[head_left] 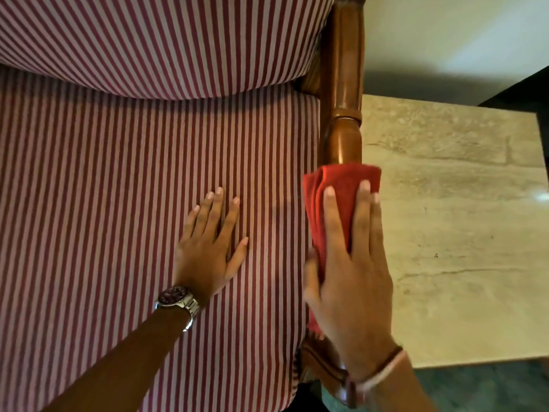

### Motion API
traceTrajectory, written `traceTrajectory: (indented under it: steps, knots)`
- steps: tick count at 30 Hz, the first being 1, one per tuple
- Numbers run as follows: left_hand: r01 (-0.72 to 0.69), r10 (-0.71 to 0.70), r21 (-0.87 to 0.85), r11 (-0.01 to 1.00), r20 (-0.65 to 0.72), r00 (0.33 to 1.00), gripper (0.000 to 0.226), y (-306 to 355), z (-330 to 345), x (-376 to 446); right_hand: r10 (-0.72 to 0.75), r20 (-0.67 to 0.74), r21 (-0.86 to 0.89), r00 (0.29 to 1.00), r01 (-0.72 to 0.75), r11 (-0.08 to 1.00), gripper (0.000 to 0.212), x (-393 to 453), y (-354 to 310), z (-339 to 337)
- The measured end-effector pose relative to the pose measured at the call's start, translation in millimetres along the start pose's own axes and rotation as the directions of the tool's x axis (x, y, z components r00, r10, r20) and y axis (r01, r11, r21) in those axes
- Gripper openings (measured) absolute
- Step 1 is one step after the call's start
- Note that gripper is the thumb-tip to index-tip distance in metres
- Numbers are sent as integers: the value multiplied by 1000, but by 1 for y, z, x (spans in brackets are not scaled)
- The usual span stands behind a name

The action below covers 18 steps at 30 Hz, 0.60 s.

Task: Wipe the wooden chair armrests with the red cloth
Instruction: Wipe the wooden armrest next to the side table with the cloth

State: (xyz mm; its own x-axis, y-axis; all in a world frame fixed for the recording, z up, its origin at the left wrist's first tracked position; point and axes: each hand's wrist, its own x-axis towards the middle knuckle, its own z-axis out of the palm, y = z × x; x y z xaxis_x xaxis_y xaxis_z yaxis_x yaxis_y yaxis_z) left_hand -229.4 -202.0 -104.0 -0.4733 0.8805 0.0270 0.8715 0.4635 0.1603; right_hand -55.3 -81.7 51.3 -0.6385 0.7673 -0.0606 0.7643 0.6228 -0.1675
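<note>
Wiping is under way on one wooden armrest point(344, 84) of a striped chair, where the person's right hand point(350, 272) presses the red cloth point(335, 185) flat against the rail. The fingers point(330, 209) of that hand lie spread over the cloth, thumb tucked at its inner edge, holding it down rather than pinching it. The left hand point(208, 248) rests palm-down on the seat cushion point(118, 203), fingers splayed and empty, a wristwatch point(178, 298) on its wrist. The cloth sits on the near half of the armrest; the turned, glossy stretch beyond it toward the back cushion point(148, 40) lies uncovered, so the job looks partway through at best. Only one armrest is in view, and the opposite one is out of frame, its condition unknown. Counted: one cloth, one visible armrest, two cushions, two hands. A pale stone-topped worktop point(460, 233) stands just beside the chair.
</note>
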Motion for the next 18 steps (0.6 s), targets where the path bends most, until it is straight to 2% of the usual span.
traceTrajectory:
  steps: [3,6,8,12,14,16,18]
  knots:
    - [-3,3,2,1000,-8,1000,70,0,-1,0,6,-18,41,1000,-6,999,87,78,-5,-6]
    - [-8,8,6,1000,-15,1000,70,1,-1,0,38,-71,9,997,-37,999,82,134,-11,-12]
    - [-9,9,-2,1000,-6,1000,70,1,-2,1,35,-85,-3,996,-36,999,81,123,-9,-9]
    - [2,-1,-20,1000,44,999,70,2,-7,2,24,-41,-13,999,-24,1000,85,33,-6,-3]
    - [9,-6,-45,999,74,997,70,4,-15,3,5,-23,3,1000,-5,1000,81,10,-2,-1]
    - [49,-38,-121,991,98,994,68,14,-28,5,-19,-26,86,999,21,996,72,8,2,-4]
    - [159,-128,-312,937,117,985,62,31,-47,3,25,-61,313,998,-5,950,63,13,5,-9]
